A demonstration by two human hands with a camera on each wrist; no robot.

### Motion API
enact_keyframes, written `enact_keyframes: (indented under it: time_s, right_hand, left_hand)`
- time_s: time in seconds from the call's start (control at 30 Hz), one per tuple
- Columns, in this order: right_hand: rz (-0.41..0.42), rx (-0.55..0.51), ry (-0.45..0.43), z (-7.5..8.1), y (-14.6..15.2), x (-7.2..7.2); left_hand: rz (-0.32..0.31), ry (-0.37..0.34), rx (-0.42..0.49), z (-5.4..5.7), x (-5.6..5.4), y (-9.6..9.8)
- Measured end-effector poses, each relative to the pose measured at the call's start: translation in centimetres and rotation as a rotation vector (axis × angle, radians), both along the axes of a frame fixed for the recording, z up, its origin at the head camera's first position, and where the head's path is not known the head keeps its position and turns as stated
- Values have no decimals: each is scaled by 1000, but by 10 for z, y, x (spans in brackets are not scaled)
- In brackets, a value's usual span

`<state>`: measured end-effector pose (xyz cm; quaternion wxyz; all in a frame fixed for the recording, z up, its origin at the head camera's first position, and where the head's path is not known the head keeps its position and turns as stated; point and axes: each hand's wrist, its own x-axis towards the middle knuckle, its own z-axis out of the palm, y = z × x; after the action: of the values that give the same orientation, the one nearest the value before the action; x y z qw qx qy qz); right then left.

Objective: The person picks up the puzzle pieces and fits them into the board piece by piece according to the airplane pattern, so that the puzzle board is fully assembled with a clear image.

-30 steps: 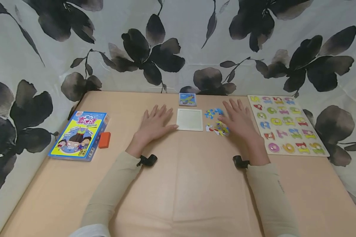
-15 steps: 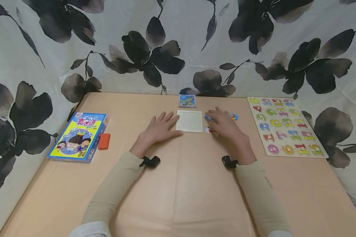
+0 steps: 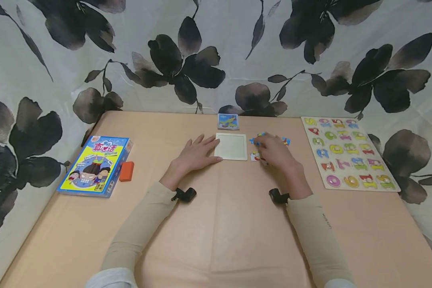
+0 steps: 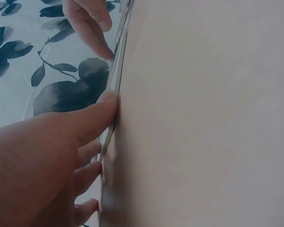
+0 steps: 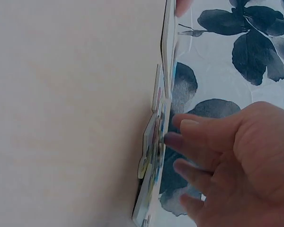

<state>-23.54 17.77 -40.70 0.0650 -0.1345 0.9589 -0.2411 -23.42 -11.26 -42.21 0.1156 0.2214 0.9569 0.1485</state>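
Observation:
A white square puzzle tray (image 3: 231, 146) lies flat near the table's back edge. My left hand (image 3: 194, 158) rests at its left side with fingers extended; in the left wrist view the left thumb (image 4: 97, 113) touches the tray's edge. To the right of the tray are loose jigsaw pieces (image 3: 255, 157), blue, yellow and white, partly covered by my right hand (image 3: 277, 154). Seen from the right wrist, the thumb and fingers of the right hand (image 5: 241, 151) reach down with tips close to the pieces (image 5: 149, 137), and no piece shows between them.
Behind the tray sits a small picture box (image 3: 228, 121) with a yellow plane. A blue and yellow game box (image 3: 95, 166) and an orange block (image 3: 127, 171) lie at the left. At the right is a large board (image 3: 349, 154) of colourful shapes. A flowered cloth (image 3: 216, 48) hangs behind the table.
My right hand has moved left and down over the jigsaw pieces, and its fingers have bent toward them. My left hand has shifted slightly right, against the tray.

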Motion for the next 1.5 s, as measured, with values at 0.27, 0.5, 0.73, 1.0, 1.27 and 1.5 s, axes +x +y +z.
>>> enact_keyframes:
  time_s: [0.27, 0.5, 0.73, 1.0, 1.27, 1.5]
  right_hand:
    - [-67, -54, 40, -1, -2, -10]
    - [-124, -25, 37, -4, -12, -22]
    - [-144, -44, -36, -3, -13, -23]
    - [-120, -100, -26, -3, -15, -23]
    - [-112, -152, 121, 3, -25, -22]
    - [-199, -275, 63, 5, -30, -22]
  left_hand:
    - [-9, 10, 3, 1, -1, 3]
    - [-15, 10, -14, -3, 0, 8]
    - [-4, 26, -23, -2, 0, 5]
    - [-8, -8, 3, 0, 2, 4]
    - [4, 6, 18, -1, 3, 3]
    - [15, 2, 35, -1, 4, 4]
